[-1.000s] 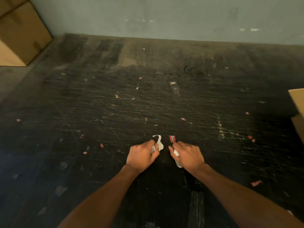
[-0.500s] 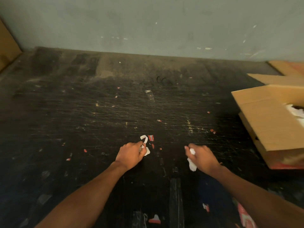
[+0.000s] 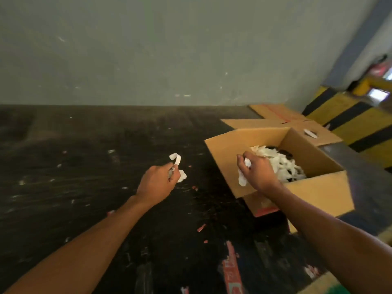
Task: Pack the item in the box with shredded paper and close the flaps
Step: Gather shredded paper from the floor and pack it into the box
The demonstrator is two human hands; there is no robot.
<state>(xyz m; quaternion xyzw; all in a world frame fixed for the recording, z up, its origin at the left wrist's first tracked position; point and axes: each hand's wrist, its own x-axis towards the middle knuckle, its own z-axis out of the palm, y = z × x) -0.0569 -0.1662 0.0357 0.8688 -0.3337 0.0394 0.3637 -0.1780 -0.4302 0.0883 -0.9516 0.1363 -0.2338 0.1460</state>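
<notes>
Both hands have lifted off the floor since half a second ago, and the view has swung right, so the open brown cardboard box (image 3: 318,189) now sits fully in frame at 3 o'clock.

Left hand (image 3: 157,183) is near centre, raised over the dark scuffed floor (image 3: 63,177), fingers pinched on a curled white paper strip (image 3: 177,166) that sticks out at the hand's 1 o'clock. It is well apart from the box.

Right hand (image 3: 257,172) is over the box's near-left corner, clenched on a white paper scrap (image 3: 242,179) that hangs from the fist at 7 o'clock, in front of the left flap.

Inside the box: a heap of white shredded paper (image 3: 280,164), with something dark showing through at the far side and near right; can't tell what it is. All flaps stand open, the far one folded out flat with a white scrap lying on it.

Around: red and white scraps scattered on the floor, a flat cardboard sheet (image 3: 275,112) at the box's 12 o'clock, a grey wall (image 3: 169,49) behind, a yellow-and-black striped barrier (image 3: 347,117) at 2 o'clock.
</notes>
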